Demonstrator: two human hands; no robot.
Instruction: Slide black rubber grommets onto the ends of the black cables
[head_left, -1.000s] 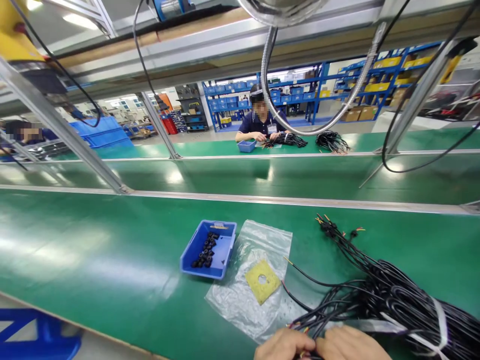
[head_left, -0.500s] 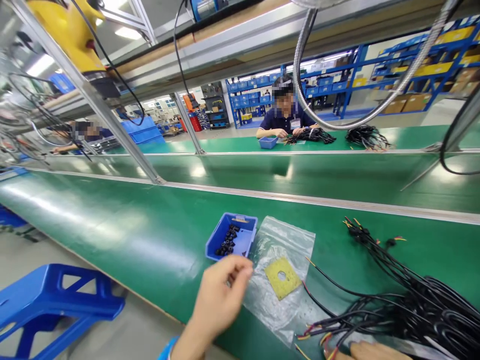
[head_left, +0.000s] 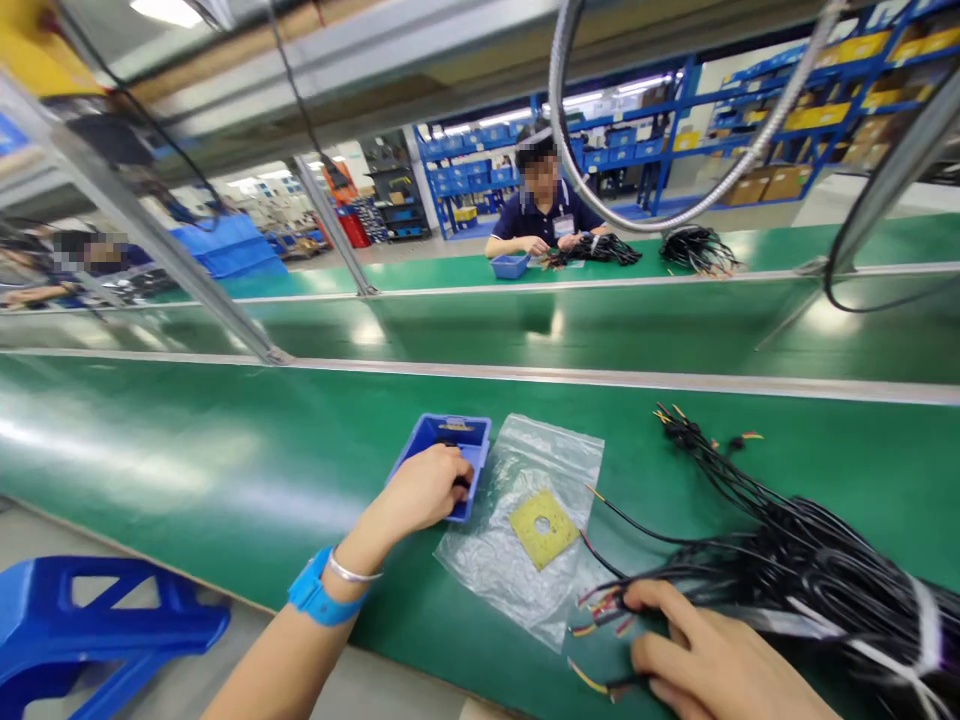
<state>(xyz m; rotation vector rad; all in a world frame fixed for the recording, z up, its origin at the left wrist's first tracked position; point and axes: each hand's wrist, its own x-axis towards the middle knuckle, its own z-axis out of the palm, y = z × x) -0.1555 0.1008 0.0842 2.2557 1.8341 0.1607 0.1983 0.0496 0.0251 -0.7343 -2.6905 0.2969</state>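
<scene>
My left hand [head_left: 429,488] reaches down into a small blue bin [head_left: 480,462], its fingers curled and the tips mostly hidden. Small black parts lay in this bin earlier; my hand now covers most of them. A yellow square plate [head_left: 525,540] with a round hole rests on a clear zip bag [head_left: 559,445] beside the bin. At the lower right, my right hand [head_left: 701,650] has its fingers bent round black cable ends [head_left: 604,600] with bare red, yellow and white wires. The larger bundle of black cables [head_left: 817,560] spreads to the right of it.
A metal rail [head_left: 525,374] runs along the back of the green bench [head_left: 225,420]. Across from me sits a co-worker [head_left: 544,205] with cables and another blue bin [head_left: 510,266]. A blue stool [head_left: 97,630] stands at lower left. A metal hose [head_left: 675,220] hangs overhead.
My left hand has moved forward from in front of the blue bin into it. My right hand has come further into view over the cable ends. The view has shifted.
</scene>
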